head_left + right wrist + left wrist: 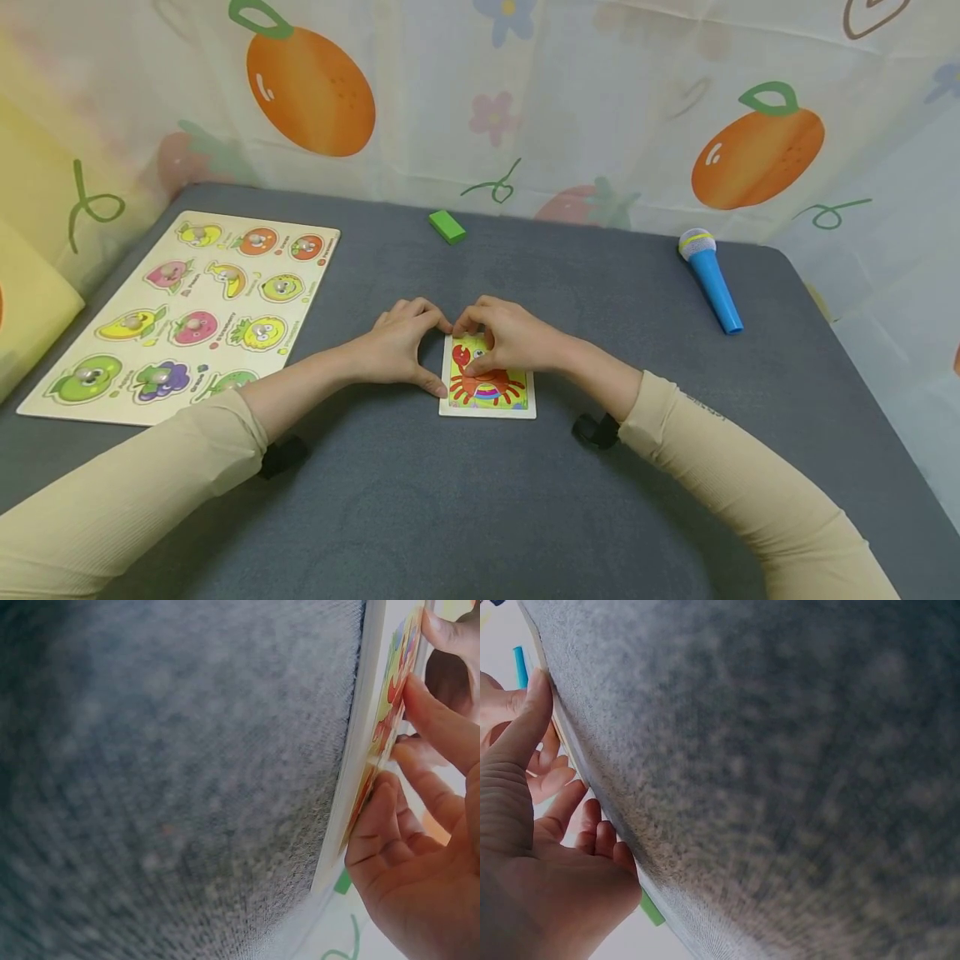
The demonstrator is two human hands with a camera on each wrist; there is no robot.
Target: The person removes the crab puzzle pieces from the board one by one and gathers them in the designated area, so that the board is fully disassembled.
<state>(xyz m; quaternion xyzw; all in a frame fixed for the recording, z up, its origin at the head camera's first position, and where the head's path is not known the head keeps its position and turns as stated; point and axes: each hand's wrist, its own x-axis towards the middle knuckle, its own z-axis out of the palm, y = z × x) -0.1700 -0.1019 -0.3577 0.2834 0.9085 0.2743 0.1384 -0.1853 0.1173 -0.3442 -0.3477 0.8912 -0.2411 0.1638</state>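
Observation:
A small crab jigsaw puzzle (491,396) in a white frame lies on the table in front of me, its red crab on a yellow ground. My left hand (401,346) grips the frame's left side, thumb near the lower corner and fingers at the upper one. Over the picture's upper part, my right hand (513,335) bends its fingers down, with thumb and fingertips on the upper left of the crab. The right wrist view shows the thumb (424,701) and fingertips spread along the picture face. Part of the crab is hidden under this hand.
A wooden fruit peg puzzle (243,312) lies on the left of the grey table (420,508). Behind the hands is a green block (447,227). A blue toy microphone (712,283) lies at the right rear, before a fruit-print curtain (427,100).

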